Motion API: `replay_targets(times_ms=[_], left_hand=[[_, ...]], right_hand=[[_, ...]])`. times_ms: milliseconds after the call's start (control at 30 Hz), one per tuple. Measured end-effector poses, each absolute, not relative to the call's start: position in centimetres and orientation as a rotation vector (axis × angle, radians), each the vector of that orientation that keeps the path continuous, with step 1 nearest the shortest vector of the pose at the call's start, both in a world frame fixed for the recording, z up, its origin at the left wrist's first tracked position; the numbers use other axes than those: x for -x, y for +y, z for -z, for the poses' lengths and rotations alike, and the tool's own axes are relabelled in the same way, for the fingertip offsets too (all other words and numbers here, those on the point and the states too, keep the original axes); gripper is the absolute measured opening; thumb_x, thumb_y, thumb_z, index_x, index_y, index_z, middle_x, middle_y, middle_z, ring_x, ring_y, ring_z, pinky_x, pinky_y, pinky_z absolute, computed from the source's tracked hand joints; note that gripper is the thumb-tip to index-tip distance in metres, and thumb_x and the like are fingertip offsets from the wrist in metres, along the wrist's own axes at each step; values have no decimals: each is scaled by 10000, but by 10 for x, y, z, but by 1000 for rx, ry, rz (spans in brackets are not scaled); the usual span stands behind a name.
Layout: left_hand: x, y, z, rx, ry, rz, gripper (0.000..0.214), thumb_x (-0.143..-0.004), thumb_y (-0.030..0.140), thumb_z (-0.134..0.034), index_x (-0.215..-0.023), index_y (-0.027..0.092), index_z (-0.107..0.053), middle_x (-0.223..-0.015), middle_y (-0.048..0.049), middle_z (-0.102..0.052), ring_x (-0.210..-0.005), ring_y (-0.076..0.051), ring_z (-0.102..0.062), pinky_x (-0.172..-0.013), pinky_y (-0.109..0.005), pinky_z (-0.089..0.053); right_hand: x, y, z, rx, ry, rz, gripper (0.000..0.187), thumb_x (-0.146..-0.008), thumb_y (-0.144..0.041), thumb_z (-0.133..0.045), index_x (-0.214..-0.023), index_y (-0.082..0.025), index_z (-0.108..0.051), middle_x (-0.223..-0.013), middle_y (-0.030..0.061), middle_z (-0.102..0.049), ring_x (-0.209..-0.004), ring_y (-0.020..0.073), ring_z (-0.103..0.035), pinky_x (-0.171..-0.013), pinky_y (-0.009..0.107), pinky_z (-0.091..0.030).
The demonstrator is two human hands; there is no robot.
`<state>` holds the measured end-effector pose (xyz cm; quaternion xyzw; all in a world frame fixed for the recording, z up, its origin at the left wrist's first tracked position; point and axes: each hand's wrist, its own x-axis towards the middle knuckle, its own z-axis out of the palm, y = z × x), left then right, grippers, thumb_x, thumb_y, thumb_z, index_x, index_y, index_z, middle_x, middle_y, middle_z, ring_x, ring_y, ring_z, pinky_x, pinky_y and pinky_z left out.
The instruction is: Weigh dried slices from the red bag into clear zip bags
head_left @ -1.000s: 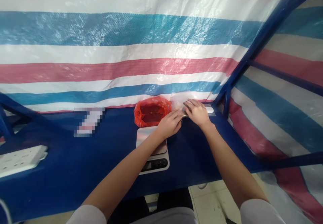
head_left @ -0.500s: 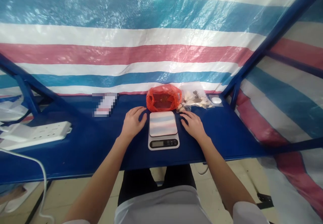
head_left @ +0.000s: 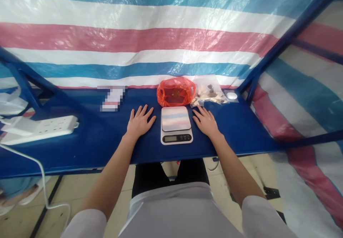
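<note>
Both hands are open, fingers spread and palms down, holding nothing: the left hand (head_left: 140, 121) lies just left of the digital kitchen scale (head_left: 176, 124), and the right hand (head_left: 205, 122) just right of it, its fingertips close below the clear plastic bag (head_left: 209, 91) of brown and pale pieces. Behind the scale sits a red plastic bag (head_left: 176, 92), touching the clear bag. A small white oval object (head_left: 232, 95) lies near the surface's (head_left: 80, 145) back right corner, and a blurred item (head_left: 112, 98) lies at the back edge. A power strip (head_left: 40, 129) lies at the left end. Open blue room stretches outside each hand, and the front edge runs just below the scale. Half a second ago, the fingers curled more; now they fan out flatter, and the whole layout sits higher in the view.
</note>
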<state>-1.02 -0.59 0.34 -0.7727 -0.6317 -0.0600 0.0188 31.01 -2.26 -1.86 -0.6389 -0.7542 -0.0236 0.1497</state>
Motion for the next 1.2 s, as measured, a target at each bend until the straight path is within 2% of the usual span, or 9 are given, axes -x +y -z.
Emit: replay_targets(times_ms=[367,867,1000,1200], left_hand=[[9,-9,-3,2406,-1984,284,565,-989,500,-340,-1486,257,-453,-1588,-82,-371,-1479,-328,-316,-1201,-579,-206],[9,-9,-2,2394,-1975,299,558,-989,492,-358,-1483,253,-458,-1584,-81,-379,-1476,-322,-326,-1202,-566,-217],[10,-8,-3,2393,-1975,289,559,-986,494,-361,-1476,246,-470,-1577,-94,-391,-1472,-328,-331,-1200,-571,-221],[12,-6,-3,2387,-2009,369,509,-976,469,-382,-1425,282,-529,-1548,-80,-441,-1458,-323,-361,-1188,-590,-245]], right_hand=[[-313,-19,27,1805,-2163,126,433,-994,-383,-425,-1386,-287,-582,-1559,53,-423,-1401,306,-453,-1136,532,-376],[-314,-19,29,1773,-2146,124,420,-989,-381,-439,-1364,-282,-599,-1536,67,-460,-1393,302,-463,-1129,528,-380],[-315,-19,25,1731,-2106,80,407,-979,-365,-462,-1336,-253,-622,-1519,71,-484,-1375,314,-484,-1119,541,-399],[-320,-20,9,1589,-1905,5,368,-967,-356,-488,-1275,-261,-666,-1369,66,-630,-1243,248,-607,-1020,410,-534]])
